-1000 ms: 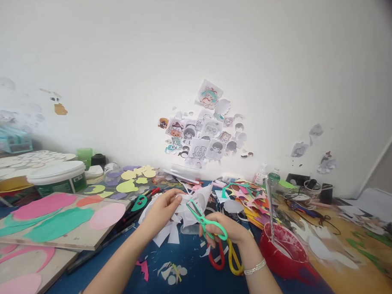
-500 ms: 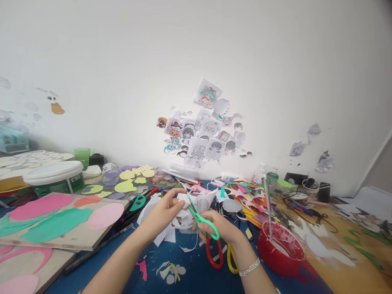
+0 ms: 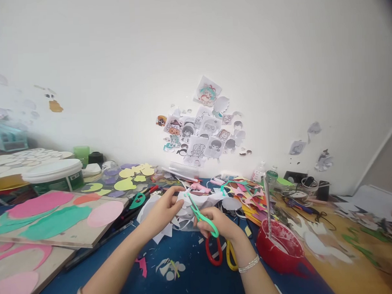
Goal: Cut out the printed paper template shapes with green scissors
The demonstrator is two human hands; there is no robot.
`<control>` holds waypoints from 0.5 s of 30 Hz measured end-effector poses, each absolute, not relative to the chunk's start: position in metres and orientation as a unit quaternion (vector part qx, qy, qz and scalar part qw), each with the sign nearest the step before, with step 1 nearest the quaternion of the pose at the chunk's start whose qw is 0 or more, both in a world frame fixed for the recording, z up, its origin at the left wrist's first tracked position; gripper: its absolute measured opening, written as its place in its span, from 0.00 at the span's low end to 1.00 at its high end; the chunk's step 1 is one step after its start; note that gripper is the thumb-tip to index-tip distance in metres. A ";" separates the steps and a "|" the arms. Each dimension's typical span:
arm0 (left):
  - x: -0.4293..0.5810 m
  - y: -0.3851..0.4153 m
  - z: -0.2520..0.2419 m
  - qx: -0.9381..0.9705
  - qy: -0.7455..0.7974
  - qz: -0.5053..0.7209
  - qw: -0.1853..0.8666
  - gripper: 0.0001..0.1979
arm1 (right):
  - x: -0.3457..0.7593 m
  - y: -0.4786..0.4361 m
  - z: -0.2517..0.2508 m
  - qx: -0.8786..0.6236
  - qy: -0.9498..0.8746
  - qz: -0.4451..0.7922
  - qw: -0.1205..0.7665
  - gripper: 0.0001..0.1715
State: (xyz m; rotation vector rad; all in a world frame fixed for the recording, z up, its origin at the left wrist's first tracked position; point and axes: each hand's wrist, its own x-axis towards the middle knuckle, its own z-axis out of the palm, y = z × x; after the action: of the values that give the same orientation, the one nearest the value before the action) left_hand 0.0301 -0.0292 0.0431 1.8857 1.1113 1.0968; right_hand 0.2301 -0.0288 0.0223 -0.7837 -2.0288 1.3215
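Note:
My left hand pinches a piece of white paper near the middle of the view. Through the handle of a pair of green scissors go the fingers of my right hand, closed around it. The blades point up and left, against the paper beside my left fingertips. Below my right hand lie red-handled scissors and yellow-handled scissors on the blue table. White paper scraps are heaped under and behind both hands, and part of the held paper is hidden by my fingers.
On the left are boards with pink and green cut shapes and a white-lidded tub. A red pot with a stick stands at right, near a pile of coloured scraps. Drawings hang on the wall.
The white paper has shifted, and its right part now stretches further to the right behind the scissors. Both hands stay almost in place, still gripping the same things.

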 end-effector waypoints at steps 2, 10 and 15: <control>0.030 -0.031 0.044 0.728 0.425 0.416 0.341 0.17 | 0.230 -0.029 0.023 -0.297 -0.762 0.497 0.290 0.16; 0.030 -0.032 0.046 0.728 0.418 0.407 0.360 0.17 | 0.228 -0.028 0.023 -0.292 -0.758 0.508 0.287 0.17; 0.029 -0.036 0.051 0.726 0.403 0.404 0.384 0.18 | 0.229 -0.029 0.024 -0.290 -0.760 0.508 0.284 0.18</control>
State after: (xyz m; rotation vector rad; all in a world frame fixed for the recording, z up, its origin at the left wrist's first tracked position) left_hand 0.0288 -0.0362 0.0507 1.8496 1.0266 1.0288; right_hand 0.2287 -0.0285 0.0238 -0.7758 -2.0337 1.3581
